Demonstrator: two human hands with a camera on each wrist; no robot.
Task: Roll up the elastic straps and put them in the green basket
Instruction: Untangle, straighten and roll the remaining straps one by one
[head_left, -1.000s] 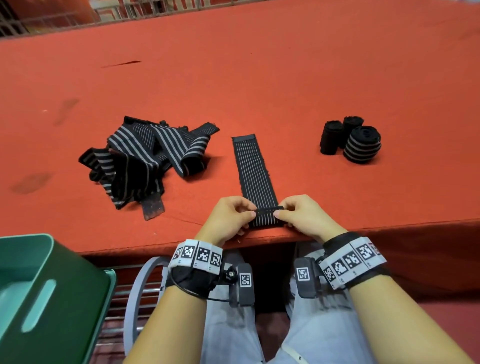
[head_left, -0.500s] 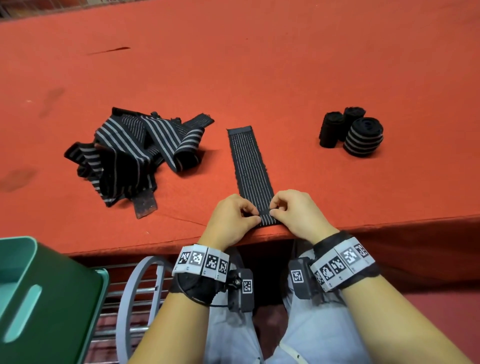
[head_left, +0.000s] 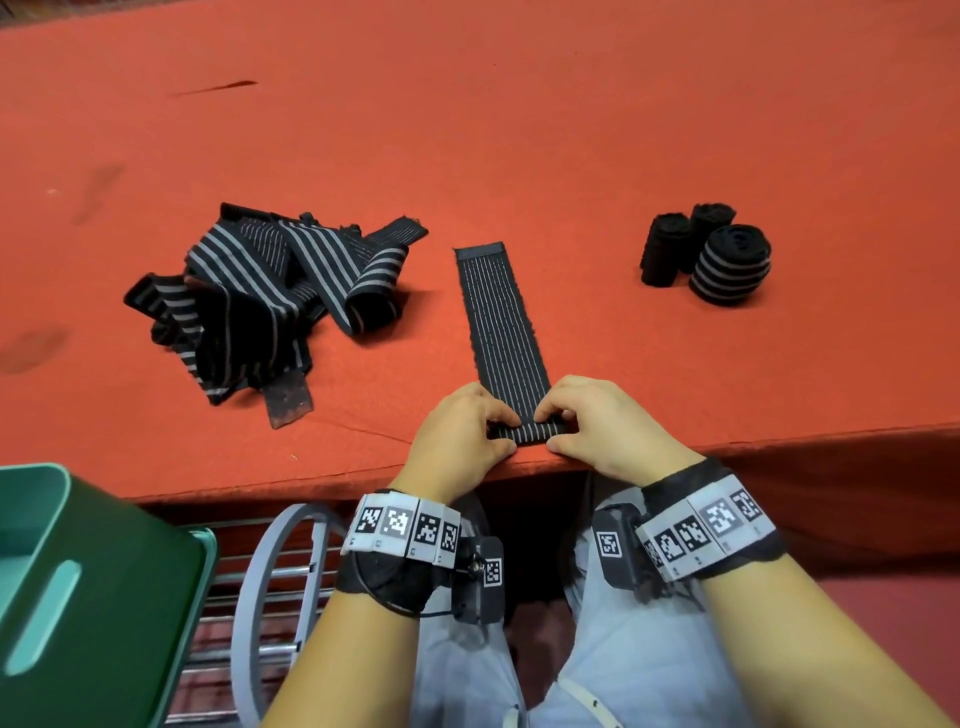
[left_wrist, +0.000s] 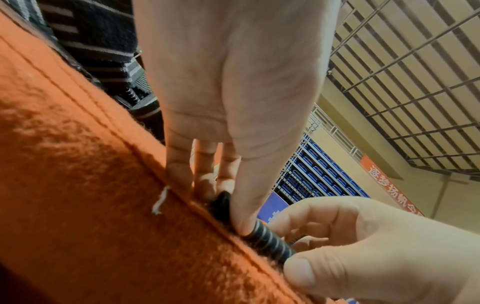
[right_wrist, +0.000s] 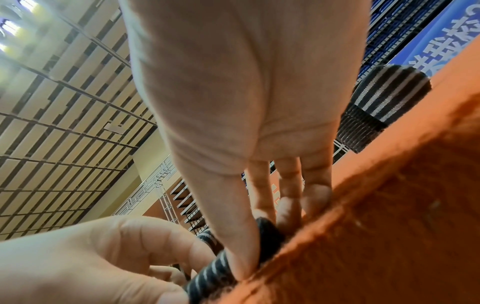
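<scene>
Strap (head_left: 503, 322)'s rolled end has thickened since earlier, both hands (head_left: 457, 441) (head_left: 605, 428) still pinching it.

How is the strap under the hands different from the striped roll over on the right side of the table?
The strap lies mostly flat along the red table, only its near end curled into a thin roll, pinched by the left hand and right hand; the striped roll is fully wound, thick, and untouched. The strap has fine, close lines; the roll has broad grey bands. Both are black, striped, and outside the green basket.
</scene>
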